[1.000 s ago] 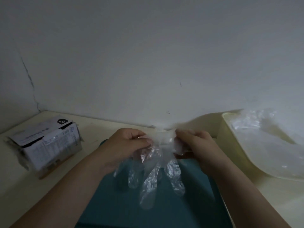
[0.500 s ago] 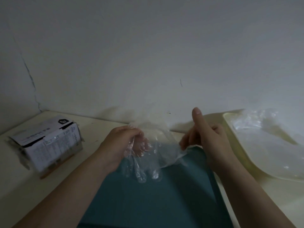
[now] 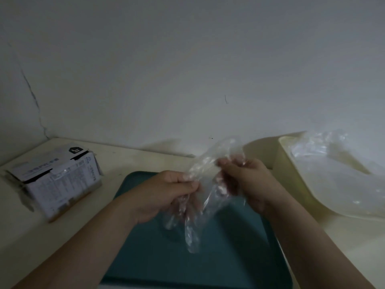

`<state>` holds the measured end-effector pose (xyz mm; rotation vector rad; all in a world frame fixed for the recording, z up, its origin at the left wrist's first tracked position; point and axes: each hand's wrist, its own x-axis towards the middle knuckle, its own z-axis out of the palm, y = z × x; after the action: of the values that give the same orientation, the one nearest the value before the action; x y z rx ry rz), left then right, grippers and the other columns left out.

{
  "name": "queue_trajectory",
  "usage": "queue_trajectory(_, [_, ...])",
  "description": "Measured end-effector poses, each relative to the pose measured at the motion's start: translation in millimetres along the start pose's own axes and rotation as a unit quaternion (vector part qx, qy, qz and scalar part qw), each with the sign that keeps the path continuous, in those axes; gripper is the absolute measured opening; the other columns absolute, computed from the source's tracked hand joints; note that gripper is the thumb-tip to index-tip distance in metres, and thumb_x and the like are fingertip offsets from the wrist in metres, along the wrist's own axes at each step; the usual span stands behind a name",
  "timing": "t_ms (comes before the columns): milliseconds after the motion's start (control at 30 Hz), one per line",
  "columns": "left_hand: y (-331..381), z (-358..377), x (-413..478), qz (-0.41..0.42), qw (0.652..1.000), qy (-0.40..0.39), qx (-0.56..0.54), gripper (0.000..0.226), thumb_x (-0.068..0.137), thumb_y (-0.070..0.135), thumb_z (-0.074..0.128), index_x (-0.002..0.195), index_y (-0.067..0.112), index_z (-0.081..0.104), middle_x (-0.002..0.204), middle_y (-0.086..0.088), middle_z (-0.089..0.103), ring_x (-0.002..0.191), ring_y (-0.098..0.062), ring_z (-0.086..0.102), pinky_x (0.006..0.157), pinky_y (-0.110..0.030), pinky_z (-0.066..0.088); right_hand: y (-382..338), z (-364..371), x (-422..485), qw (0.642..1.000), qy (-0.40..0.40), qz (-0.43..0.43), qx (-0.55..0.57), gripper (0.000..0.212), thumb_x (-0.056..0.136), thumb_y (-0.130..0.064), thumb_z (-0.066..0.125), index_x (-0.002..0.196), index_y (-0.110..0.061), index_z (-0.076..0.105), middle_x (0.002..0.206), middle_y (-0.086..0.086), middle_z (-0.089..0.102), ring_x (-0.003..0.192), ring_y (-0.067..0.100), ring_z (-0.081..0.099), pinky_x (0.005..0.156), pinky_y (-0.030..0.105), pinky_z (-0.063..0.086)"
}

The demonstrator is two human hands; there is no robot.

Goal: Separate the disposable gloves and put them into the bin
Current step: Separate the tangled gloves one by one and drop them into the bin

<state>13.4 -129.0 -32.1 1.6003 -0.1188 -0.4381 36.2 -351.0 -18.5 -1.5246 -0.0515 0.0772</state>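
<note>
Our left grip (image 3: 166, 192) and right grip (image 3: 248, 180) both pinched the clear gloves (image 3: 192, 232) above the tray (image 3: 229, 257), just left of the bin (image 3: 289, 180). We judged the thin film might cling, leaving two gloves stuck together, or slip free and fall short of the bin.

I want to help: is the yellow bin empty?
Not empty: crumpled clear plastic, likely gloves, lies inside the bin.

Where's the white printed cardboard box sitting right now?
In the head view, the white printed cardboard box sits far left on the cream tabletop, near the wall corner, left of the teal plastic tray.
</note>
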Motion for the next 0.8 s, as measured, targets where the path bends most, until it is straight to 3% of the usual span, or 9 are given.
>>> queue_trajectory(133, [0,-18,0,-0.006,0.99,0.006,0.139,0.02,0.101,0.019,0.069,0.101,0.0,0.072,0.071,-0.012,0.068,0.053,-0.017,0.056,0.051,-0.027,0.048,-5,-15,8,0.953,0.152,-0.107,-0.239,0.039,0.101,-0.022,0.063,0.065,-0.007,0.063,0.048,-0.003,0.058,0.041,0.008,0.048,0.043,0.02,0.04])
queue_trajectory(233, [3,-32,-2,-0.034,0.971,-0.012,0.238,0.009,0.093,0.016,0.079,0.099,0.011,0.076,0.076,-0.009,0.074,0.056,-0.016,0.062,0.052,-0.027,0.051,-8,-25,9,0.912,0.178,-0.146,-0.34,0.035,0.101,-0.026,0.061,0.073,-0.006,0.059,0.063,0.009,0.063,0.058,0.021,0.06,0.054,0.032,0.043])
queue_trajectory(300, [-1,-41,2,-0.02,0.932,0.031,0.361,0.008,0.085,0.028,0.079,0.092,0.025,0.077,0.079,0.002,0.078,0.063,-0.014,0.07,0.061,-0.032,0.059,-9,-25,8,0.892,0.165,-0.146,-0.394,0.035,0.101,-0.028,0.058,0.071,-0.01,0.055,0.064,0.007,0.058,0.06,0.023,0.056,0.052,0.03,0.037])
queue_trajectory(400, [-12,-38,12,0.08,0.869,0.142,0.467,0.018,0.079,0.039,0.065,0.095,0.037,0.073,0.096,0.022,0.072,0.089,0.0,0.068,0.086,-0.032,0.059,-14,-23,6,0.881,0.115,-0.133,-0.438,0.04,0.1,-0.034,0.06,0.069,-0.009,0.057,0.062,0.006,0.058,0.06,0.022,0.059,0.053,0.029,0.04])
queue_trajectory(500, [-24,-22,17,0.124,0.844,0.017,0.522,0.028,0.093,0.026,0.067,0.121,0.028,0.07,0.126,0.016,0.063,0.115,-0.004,0.058,0.104,-0.028,0.047,-20,-26,3,0.895,0.045,-0.099,-0.433,0.037,0.099,-0.032,0.063,0.075,-0.004,0.068,0.065,0.012,0.068,0.061,0.025,0.068,0.061,0.034,0.055])
queue_trajectory(567, [-27,-16,16,0.102,0.833,-0.013,0.544,0.025,0.098,0.022,0.063,0.121,0.025,0.071,0.122,0.013,0.067,0.108,-0.007,0.062,0.098,-0.025,0.049,-24,-27,-2,0.907,-0.023,-0.058,-0.416,0.031,0.1,-0.032,0.064,0.08,-0.011,0.075,0.063,0.007,0.071,0.057,0.019,0.069,0.06,0.031,0.056])
queue_trajectory(667, [-20,-17,15,0.093,0.857,0.055,0.504,0.027,0.093,0.013,0.061,0.105,0.03,0.077,0.097,0.019,0.073,0.085,-0.001,0.067,0.075,-0.01,0.048,-26,-28,-8,0.91,-0.127,-0.032,-0.393,0.026,0.101,-0.033,0.064,0.084,-0.018,0.078,0.062,0.001,0.071,0.054,0.012,0.061,0.058,0.029,0.05])
queue_trajectory(733, [-15,-18,14,0.111,0.881,0.124,0.443,0.017,0.092,0.018,0.068,0.096,0.031,0.078,0.091,0.02,0.074,0.083,0.005,0.067,0.067,-0.005,0.045,-25,-28,-9,0.896,-0.207,-0.004,-0.392,0.028,0.103,-0.03,0.062,0.081,-0.02,0.075,0.067,0.001,0.073,0.055,0.016,0.06,0.059,0.032,0.051])
queue_trajectory(800, [-12,-21,13,0.12,0.868,0.186,0.445,0.005,0.095,0.031,0.07,0.099,0.034,0.073,0.097,0.02,0.071,0.082,0.003,0.065,0.063,-0.007,0.043,-24,-27,-10,0.859,-0.295,0.029,-0.417,0.027,0.105,-0.027,0.06,0.085,-0.016,0.075,0.08,0.005,0.078,0.062,0.02,0.068,0.064,0.034,0.058])
